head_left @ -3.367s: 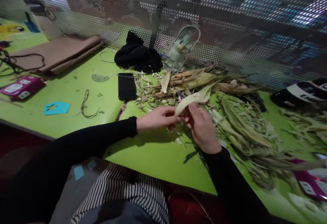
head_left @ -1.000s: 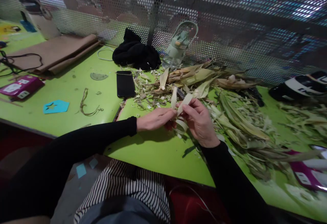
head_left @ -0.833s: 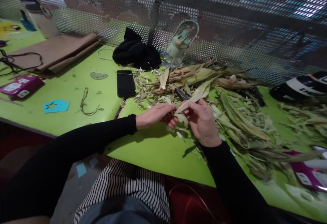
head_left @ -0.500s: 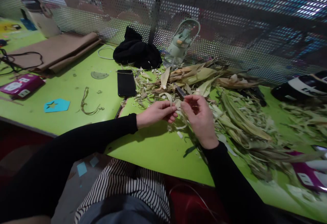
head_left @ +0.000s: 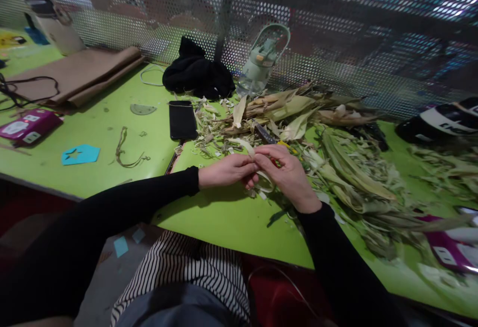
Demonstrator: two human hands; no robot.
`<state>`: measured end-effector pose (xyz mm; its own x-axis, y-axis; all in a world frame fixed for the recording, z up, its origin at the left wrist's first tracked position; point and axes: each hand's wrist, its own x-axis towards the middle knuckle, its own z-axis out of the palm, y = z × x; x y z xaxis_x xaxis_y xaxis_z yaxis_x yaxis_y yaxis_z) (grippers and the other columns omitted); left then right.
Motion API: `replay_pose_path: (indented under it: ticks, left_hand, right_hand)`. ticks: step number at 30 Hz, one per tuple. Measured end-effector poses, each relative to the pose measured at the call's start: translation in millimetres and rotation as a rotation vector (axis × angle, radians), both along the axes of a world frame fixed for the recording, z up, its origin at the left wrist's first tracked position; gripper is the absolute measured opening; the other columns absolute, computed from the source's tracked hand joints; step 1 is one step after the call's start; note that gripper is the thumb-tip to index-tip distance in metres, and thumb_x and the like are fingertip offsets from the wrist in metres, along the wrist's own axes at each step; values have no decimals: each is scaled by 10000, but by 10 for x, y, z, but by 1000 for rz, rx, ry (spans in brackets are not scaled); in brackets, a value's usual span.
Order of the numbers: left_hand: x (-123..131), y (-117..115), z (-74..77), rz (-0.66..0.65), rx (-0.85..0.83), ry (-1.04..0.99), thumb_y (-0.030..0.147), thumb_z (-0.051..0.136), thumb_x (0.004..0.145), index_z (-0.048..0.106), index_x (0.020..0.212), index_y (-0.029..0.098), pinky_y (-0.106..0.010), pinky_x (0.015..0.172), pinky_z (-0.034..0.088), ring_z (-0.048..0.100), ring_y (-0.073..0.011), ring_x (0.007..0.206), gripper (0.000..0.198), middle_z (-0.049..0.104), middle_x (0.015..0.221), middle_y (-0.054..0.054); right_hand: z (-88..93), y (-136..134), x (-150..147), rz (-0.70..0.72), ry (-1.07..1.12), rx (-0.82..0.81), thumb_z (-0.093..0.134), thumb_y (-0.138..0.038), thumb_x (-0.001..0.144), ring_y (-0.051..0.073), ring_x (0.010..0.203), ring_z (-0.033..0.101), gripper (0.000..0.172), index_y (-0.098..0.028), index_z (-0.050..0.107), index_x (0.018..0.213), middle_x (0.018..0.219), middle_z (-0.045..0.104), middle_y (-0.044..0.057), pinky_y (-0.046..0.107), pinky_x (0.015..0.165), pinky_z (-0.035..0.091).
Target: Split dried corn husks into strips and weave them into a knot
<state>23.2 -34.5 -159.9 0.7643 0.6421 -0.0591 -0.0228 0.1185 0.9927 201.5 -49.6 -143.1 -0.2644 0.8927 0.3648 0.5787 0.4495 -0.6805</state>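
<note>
My left hand point(head_left: 227, 171) and my right hand point(head_left: 289, 175) meet over the green table point(head_left: 224, 217), fingertips pinched together on a pale corn husk strip point(head_left: 261, 180) that curls in a loop between them. A big heap of dried corn husks point(head_left: 336, 167) spreads behind and to the right of my hands. Small husk scraps point(head_left: 212, 133) litter the table just beyond my left hand. A dark knife-like tool point(head_left: 264, 134) lies among the husks beyond my fingers; something red shows under my right fingers, too hidden to identify.
A black phone point(head_left: 182, 119) lies left of the scraps, with black cloth point(head_left: 197, 75) and a pale green bottle point(head_left: 261, 63) against the perforated metal screen point(head_left: 336, 43). Brown paper point(head_left: 74, 75), a magenta box point(head_left: 28, 126), a blue star-cutout card point(head_left: 80, 154) and a husk string point(head_left: 125, 150) sit left.
The long husk piece that stuck up from my hands is gone; both hands have drawn together and now pinch a short curled strip low over the table.
</note>
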Motion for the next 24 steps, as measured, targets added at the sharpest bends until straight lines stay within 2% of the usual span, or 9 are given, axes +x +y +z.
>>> replay_pose_path:
  ticks: [4,7,11,13,15,17,21,24]
  left_hand:
    - [-8,-18,4,-11,-8,-1,261,438,1021,545,827,136,-273,718,521,583,-81,636,254,607,740,-4]
    - [3,-27,-17,17,-11,0,241,430,1022,544,846,144,-244,699,511,584,-71,638,230,614,764,1]
    - [16,-26,-58,22,56,127,202,424,1015,540,740,136,-216,657,486,570,-68,616,306,608,704,-3]
    - [16,-26,-58,43,41,102,229,434,1020,548,731,131,-219,650,480,566,-72,608,325,605,688,-6]
    - [16,-22,-36,92,-46,-24,255,439,1026,564,796,125,-225,677,491,579,-72,627,292,605,710,-2]
    - [19,-9,2,168,-183,-135,224,422,1033,570,881,119,-236,713,510,595,-69,638,237,609,728,2]
    - [34,23,73,282,-416,-190,114,378,1032,576,933,95,-241,728,541,623,-63,620,221,643,721,-16]
    - [43,22,105,310,-480,-233,85,399,1022,584,899,88,-223,726,557,638,-58,622,221,661,719,-27]
  right_hand:
    - [32,5,20,-4,-11,-67,646,-521,893,278,1081,627,285,-277,765,979,1062,743,65,472,990,463]
    - [21,9,12,14,-11,-68,682,-521,862,286,1089,627,278,-268,756,950,1077,739,70,478,996,466]
    - [4,-28,-33,44,2,-37,720,-430,843,282,1076,624,170,-265,729,883,1031,731,65,483,1000,474]
    - [11,-64,-58,85,63,-24,688,-394,877,271,1077,629,124,-274,717,887,1042,723,61,476,995,487]
    - [26,-91,-71,98,146,-2,663,-375,904,254,1079,639,106,-283,715,919,1103,708,57,464,991,501]
    - [38,-95,-73,51,203,53,679,-356,902,238,1060,650,87,-284,721,927,1110,702,52,449,985,508]
    - [30,-67,-61,-71,227,98,721,-348,875,218,938,666,82,-266,729,880,960,724,39,429,934,522]
    - [4,-68,-58,-109,215,59,730,-394,863,210,846,676,139,-256,728,874,915,730,35,412,851,545]
